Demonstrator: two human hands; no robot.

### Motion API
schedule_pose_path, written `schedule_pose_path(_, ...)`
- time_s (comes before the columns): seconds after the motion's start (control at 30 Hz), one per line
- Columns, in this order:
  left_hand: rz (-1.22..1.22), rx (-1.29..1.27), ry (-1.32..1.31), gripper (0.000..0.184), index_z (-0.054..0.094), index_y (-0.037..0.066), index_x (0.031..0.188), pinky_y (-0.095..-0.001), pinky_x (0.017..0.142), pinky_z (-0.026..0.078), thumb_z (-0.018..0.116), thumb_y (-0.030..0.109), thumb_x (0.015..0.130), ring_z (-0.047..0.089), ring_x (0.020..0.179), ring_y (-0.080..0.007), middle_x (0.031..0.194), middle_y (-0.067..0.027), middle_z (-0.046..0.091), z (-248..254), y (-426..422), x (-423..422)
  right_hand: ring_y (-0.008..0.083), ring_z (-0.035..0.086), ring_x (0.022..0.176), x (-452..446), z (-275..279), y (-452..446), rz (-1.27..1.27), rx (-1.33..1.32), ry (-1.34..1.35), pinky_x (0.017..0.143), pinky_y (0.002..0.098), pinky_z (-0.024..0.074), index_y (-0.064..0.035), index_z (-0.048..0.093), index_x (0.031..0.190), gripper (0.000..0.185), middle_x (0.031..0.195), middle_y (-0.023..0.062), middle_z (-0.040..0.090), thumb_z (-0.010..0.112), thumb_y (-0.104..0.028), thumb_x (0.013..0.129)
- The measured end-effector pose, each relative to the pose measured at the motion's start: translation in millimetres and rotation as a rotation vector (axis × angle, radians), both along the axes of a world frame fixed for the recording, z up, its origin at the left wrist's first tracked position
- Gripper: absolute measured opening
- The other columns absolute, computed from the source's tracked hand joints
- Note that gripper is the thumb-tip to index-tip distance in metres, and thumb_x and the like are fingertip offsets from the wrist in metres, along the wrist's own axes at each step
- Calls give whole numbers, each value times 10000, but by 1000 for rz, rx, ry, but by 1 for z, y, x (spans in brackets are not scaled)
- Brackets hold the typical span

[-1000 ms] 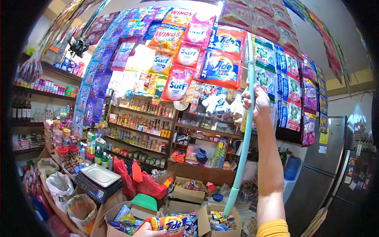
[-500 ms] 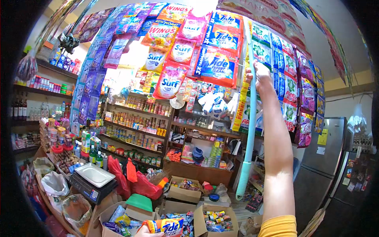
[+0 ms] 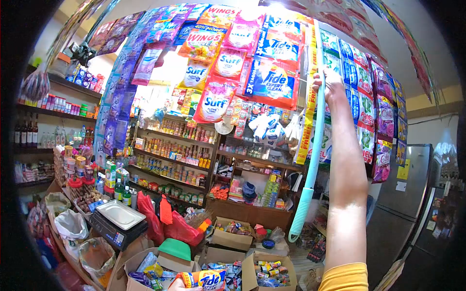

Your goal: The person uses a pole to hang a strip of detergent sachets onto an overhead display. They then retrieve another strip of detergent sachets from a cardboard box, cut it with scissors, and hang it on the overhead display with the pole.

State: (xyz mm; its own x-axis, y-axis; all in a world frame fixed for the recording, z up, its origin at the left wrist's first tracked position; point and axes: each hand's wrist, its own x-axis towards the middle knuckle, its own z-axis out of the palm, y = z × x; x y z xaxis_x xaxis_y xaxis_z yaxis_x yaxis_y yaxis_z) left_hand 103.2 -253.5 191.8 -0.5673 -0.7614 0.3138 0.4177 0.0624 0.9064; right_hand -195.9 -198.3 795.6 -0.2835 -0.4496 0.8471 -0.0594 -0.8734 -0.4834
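Raised high, my right hand (image 3: 331, 87) is wrapped round a long turquoise pole (image 3: 316, 150) with a ribbed grip at its lower end. The pole slants upward in front of hanging strips of Ariel detergent sachets (image 3: 365, 128); whether its upper end touches anything is unclear. At the bottom edge, my left hand (image 3: 187, 285), partly cut off, grips an orange and blue Tide detergent pack (image 3: 212, 279). Left of the pole hang larger Tide packs (image 3: 275, 81) and pink Surf packs (image 3: 215, 100).
Below are open cardboard boxes (image 3: 247, 266) of small packets, beside a green lid (image 3: 175, 249). A weighing scale (image 3: 116, 225) stands at lower left near open sacks (image 3: 72, 227). Shelves (image 3: 170, 167) of cans line the back. A grey refrigerator (image 3: 400, 208) stands at right.
My right hand has moved slightly up and right with the pole, which leans more. The view has shifted a little. My left hand still holds the Tide pack.
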Motion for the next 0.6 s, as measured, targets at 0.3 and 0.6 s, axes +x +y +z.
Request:
schedule_pose_path(0.3,-58,-4,-73,402,483,1,1161,-289,816,462,594,-19,776,564,935,-158,1044,-63,578,4,-2,-15,142,428,446,-54,-33,18,-73,-116,43,403,282,377,-125,439,939,126,654,67,467,365,-228,930)
schedule_pose_path(0.6,-65,-18,-83,358,521,13,1129,-270,777,466,600,1,781,572,884,-136,987,-37,599,11,-2,-27,115,406,399,-56,-147,47,-154,-101,31,375,252,358,-112,424,896,172,587,51,457,271,-174,947)
